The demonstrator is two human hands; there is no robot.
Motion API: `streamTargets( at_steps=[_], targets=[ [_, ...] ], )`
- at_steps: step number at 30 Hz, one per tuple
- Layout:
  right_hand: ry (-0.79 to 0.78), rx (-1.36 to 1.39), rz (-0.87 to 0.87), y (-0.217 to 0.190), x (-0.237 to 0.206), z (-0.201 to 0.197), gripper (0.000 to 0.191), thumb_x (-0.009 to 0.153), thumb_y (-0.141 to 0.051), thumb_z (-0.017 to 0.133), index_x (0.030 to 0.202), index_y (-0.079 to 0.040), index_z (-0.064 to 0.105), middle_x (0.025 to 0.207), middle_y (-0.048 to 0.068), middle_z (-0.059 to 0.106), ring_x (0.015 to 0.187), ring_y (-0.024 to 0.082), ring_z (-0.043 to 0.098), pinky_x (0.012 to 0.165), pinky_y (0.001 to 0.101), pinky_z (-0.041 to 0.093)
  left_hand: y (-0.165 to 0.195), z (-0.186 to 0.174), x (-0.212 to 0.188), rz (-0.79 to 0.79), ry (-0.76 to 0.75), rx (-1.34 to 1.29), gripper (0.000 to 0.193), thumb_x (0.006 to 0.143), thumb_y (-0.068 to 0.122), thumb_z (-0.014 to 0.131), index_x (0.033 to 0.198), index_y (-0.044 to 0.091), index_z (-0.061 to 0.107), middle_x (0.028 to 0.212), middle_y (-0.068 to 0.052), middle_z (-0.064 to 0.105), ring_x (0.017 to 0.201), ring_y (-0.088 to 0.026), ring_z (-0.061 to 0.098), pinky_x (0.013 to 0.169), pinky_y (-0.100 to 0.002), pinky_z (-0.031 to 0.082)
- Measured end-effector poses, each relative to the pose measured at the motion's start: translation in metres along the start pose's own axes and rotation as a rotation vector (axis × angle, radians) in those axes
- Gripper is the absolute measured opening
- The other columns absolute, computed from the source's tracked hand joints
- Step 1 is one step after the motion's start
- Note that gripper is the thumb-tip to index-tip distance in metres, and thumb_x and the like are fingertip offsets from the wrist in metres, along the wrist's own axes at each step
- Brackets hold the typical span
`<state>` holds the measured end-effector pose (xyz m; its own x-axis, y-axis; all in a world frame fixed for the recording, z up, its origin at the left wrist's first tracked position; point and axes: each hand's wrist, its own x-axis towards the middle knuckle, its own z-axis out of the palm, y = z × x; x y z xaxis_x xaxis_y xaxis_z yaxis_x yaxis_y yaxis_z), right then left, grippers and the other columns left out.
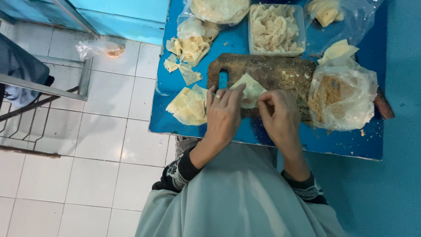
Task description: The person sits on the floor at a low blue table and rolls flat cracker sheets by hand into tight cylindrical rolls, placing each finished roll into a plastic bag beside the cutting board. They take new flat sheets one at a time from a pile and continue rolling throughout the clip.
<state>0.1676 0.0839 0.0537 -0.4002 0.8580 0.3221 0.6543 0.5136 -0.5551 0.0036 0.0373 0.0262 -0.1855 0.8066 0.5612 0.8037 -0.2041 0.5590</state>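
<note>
My left hand [223,115], with a ring on one finger, and my right hand [280,115] both pinch a pale, square dough wrapper [251,89] that lies on a brown wooden cutting board [280,72] dusted with crumbs. The fingers of both hands fold over the wrapper's near edge. A stack of folded pale wrappers [189,105] lies on the blue table [342,142] just left of my left hand. A clear plastic bag of brown crumbs [340,98] sits right of my right hand.
At the table's far side stand a clear tub of white chunks [275,28], a pile of loose wrappers [189,48], a bag of round sheets [219,9] and a bag with yellow pieces [326,12]. White tiled floor [87,158] and a metal frame [44,87] lie left.
</note>
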Motion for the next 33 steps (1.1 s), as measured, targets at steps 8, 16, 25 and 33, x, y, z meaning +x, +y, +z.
streamTargets(
  at_steps=[8,16,25,33],
  targets=[
    [0.019,-0.053,-0.054,-0.003,0.002,-0.002,0.022,0.091,-0.007,0.079,0.109,-0.004,0.067,0.089,0.008,0.067,0.085,0.024,0.064,0.075,0.0400,0.053,0.001,0.004,0.000,0.037,0.044,0.103,0.033,0.088,0.004,0.066,0.120,0.006,0.067,0.107,-0.010,0.063,0.112,-0.031,0.059,0.111,-0.053,0.041],
    [-0.011,-0.043,0.020,-0.005,0.000,-0.006,0.020,0.094,-0.016,0.078,0.107,-0.004,0.067,0.094,0.009,0.063,0.085,0.024,0.064,0.071,0.0390,0.051,0.001,0.001,0.000,0.033,0.068,0.072,0.023,0.092,0.006,0.067,0.115,0.004,0.066,0.127,-0.014,0.059,0.122,-0.035,0.054,0.114,-0.056,0.036],
    [-0.025,-0.065,-0.041,-0.006,0.000,-0.002,0.015,0.094,-0.014,0.077,0.098,-0.005,0.066,0.097,0.011,0.062,0.088,0.027,0.064,0.074,0.0405,0.050,0.003,0.002,-0.001,0.028,0.041,0.085,0.025,0.088,0.008,0.068,0.113,0.005,0.066,0.137,-0.015,0.055,0.129,-0.037,0.050,0.117,-0.059,0.033],
    [0.028,0.586,0.142,0.007,-0.011,0.014,0.022,0.100,0.006,0.062,0.121,-0.001,0.058,0.119,0.011,0.070,0.108,0.016,0.070,0.090,0.0283,0.058,0.004,0.002,0.000,0.016,0.033,0.079,0.023,0.089,0.009,0.069,0.112,0.006,0.065,0.138,-0.014,0.054,0.131,-0.037,0.049,0.116,-0.061,0.032]
  ],
)
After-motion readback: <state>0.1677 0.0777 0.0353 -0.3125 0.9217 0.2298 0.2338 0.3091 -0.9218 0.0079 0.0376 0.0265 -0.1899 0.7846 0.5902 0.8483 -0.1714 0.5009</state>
